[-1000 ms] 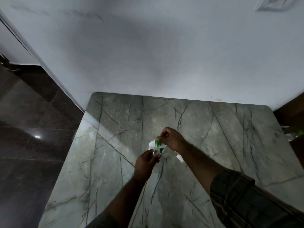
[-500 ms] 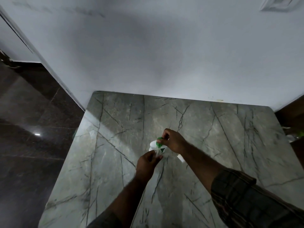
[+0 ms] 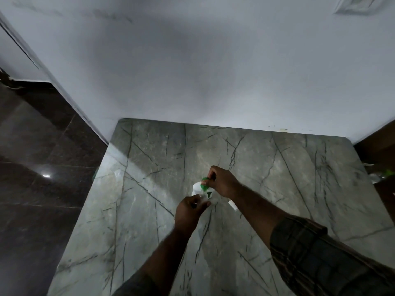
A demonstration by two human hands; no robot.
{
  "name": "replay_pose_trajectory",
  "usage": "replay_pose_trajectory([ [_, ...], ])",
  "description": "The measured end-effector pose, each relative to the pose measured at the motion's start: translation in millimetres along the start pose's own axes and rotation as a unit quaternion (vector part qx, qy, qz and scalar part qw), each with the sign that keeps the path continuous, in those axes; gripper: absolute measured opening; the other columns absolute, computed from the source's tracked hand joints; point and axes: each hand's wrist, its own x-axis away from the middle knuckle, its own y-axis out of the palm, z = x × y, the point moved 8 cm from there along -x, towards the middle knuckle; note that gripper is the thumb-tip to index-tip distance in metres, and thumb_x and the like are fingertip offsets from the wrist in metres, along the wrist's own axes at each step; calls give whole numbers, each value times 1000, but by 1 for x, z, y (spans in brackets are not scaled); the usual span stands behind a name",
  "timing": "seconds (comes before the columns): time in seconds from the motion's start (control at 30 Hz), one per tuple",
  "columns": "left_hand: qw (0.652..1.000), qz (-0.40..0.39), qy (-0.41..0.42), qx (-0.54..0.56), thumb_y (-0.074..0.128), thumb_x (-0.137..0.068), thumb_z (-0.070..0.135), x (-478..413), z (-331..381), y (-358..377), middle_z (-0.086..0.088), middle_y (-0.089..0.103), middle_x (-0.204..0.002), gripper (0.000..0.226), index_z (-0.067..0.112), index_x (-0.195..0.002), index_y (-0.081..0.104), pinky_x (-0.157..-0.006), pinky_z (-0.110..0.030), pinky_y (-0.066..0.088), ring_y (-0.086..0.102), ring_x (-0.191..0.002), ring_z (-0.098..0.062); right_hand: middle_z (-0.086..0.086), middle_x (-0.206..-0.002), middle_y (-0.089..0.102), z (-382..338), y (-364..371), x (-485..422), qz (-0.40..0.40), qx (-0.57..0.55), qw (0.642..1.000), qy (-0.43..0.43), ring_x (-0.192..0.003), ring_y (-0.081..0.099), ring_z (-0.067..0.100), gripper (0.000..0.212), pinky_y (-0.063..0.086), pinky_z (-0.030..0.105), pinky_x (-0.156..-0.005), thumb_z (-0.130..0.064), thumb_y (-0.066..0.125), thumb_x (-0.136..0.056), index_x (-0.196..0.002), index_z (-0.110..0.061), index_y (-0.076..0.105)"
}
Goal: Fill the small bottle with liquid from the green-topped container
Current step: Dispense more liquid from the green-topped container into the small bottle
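Patience above all. With left hand [image 3: 189, 209] curled round small bottle [image 3: 202, 197], seemingly clear, near counter [image 3: 149, 189] middle, hold mouth level; with right hand [image 3: 222, 182] pinching green-topped container [image 3: 196, 186] just above, tip slowly, stop short of brim.

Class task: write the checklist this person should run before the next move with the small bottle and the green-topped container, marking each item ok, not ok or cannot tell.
1. The right hand grips the green-topped container: ok.
2. The left hand holds the small bottle: ok.
3. Container's outlet lines up with the bottle's mouth: cannot tell, too small.
4. Bottle's fill level: cannot tell.
5. Both are held above the table: ok.
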Motion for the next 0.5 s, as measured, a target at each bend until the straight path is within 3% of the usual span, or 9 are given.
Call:
replay_pose_trajectory([
  [0.1, 1000, -8, 7, 3, 81, -71, 49, 1, 5, 0, 8, 74, -100, 51, 23, -113, 71, -81, -28, 59, 69, -87, -3, 2, -84, 66, -1, -4, -3, 4, 1, 1000, 6, -75, 57, 14, 30, 46, 30, -68, -38, 76, -81, -88, -14, 59],
  [0.27, 1000, 9, -6, 27, 85, -70, 39, 5, 8, -5, 12, 71, -92, 44, 26, -107, 66, -73, -16, 52, 66, -85, 0, -2, -78, 60, 1, 1, 0, -3, -1, 1000, 0, -72, 55, 13, 28, 41, 26, -62, -37, 73, -84, -86, -15, 55],
  [0.4, 1000, 17, 7, 14, 82, -73, 41, 5, 8, -5, 10, 72, -92, 41, 21, -107, 70, -78, -23, 56, 67, -84, -3, -1, -80, 62, -1, 0, -2, 5, 14, 1000, 1, -73, 56, 14, 29, 45, 29, -67, -39, 74, -83, -86, -16, 56],
  [0.5, 1000, 19, 12, 20, 80, -75, 40, 5, 9, -5, 10, 73, -98, 46, 19, -114, 69, -79, -19, 54, 67, -88, -1, -1, -79, 62, -2, -3, -4, 8, 9, 1000, -2, -71, 55, 13, 29, 45, 29, -66, -39, 74, -82, -86, -16, 56],
])
